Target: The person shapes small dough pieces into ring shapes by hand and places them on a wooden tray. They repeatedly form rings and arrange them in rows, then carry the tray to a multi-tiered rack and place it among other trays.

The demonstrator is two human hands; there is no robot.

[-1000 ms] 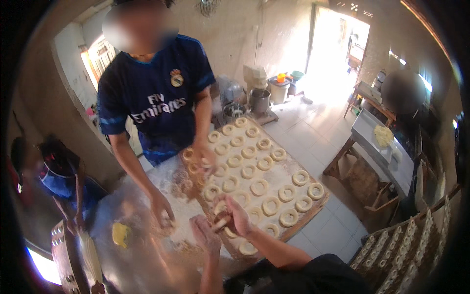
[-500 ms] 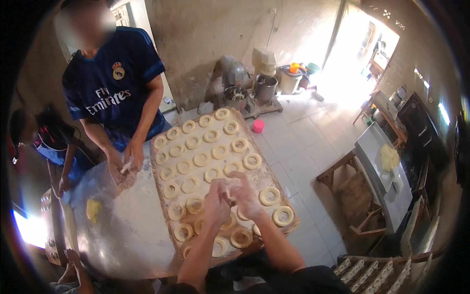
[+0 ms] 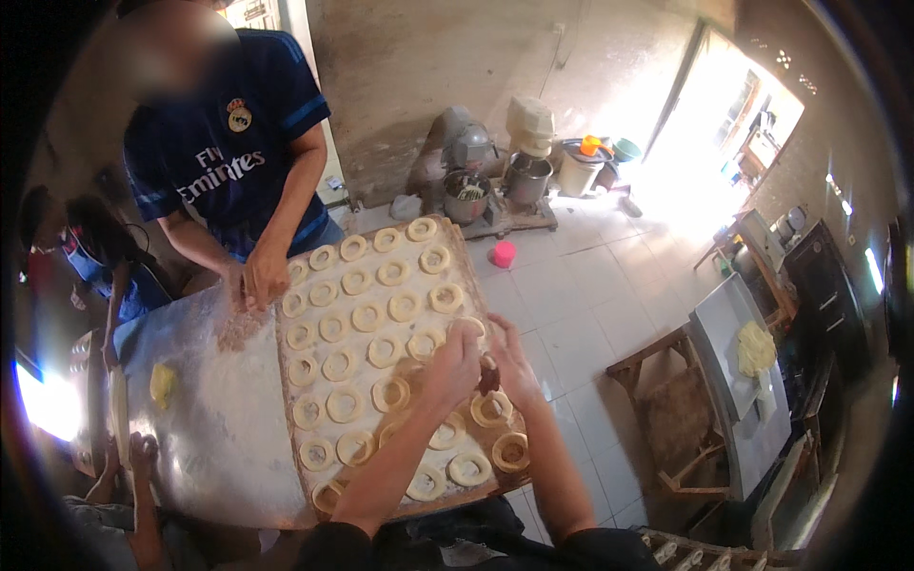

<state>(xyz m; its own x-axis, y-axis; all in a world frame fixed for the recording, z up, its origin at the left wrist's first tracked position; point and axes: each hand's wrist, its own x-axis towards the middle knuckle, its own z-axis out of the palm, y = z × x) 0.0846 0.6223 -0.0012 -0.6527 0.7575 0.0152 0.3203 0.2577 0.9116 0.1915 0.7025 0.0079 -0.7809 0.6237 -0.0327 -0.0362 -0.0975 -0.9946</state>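
Observation:
My left hand (image 3: 454, 368) and my right hand (image 3: 515, 369) are close together over the right side of a floured board (image 3: 366, 280). The fingers of both hands curl toward each other. What they hold between them is hidden; a dark patch shows in the gap. Just beyond my left fingertips a pale dough ring (image 3: 471, 326) is partly covered. Rows of similar rings lie flat on the board, and one dough ring (image 3: 491, 409) sits below my right hand. My left forearm hides some of the rings.
A person (image 3: 224, 143) works at the floury metal table (image 3: 233, 447), with a yellow dough lump (image 3: 163, 385) nearby. Other people are at the left. Mixers (image 3: 466, 157) stand by the wall near a pink cup (image 3: 504, 253). A side table (image 3: 709, 328) holds pale dough (image 3: 756, 349).
My hands have shifted right over the board toward its right edge. The view has turned, so the board sits further left. The person opposite has brought their hands together.

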